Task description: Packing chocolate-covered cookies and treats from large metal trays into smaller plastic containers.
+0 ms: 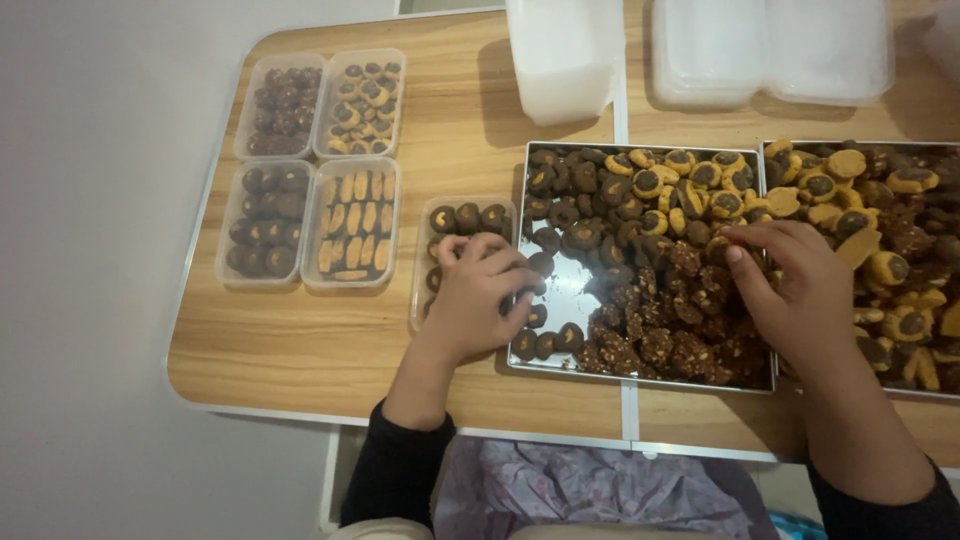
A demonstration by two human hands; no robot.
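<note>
My left hand (478, 298) rests over a small clear plastic container (424, 250) partly filled with dark round cookies, fingers curled at its right side next to the metal tray's edge; whether it grips a cookie is hidden. My right hand (790, 280) reaches into a shiny metal tray (560, 285) heaped with dark chocolate cookies and tan-rimmed cookies, fingertips pinching among the dark pieces near the tray's centre right.
A second tray (905, 250) of mixed cookies lies at the right. Four filled clear containers (310, 165) sit in a block at the left on the wooden table (330, 345). Stacks of empty white containers (565, 55) stand at the back. The table's front edge is close to me.
</note>
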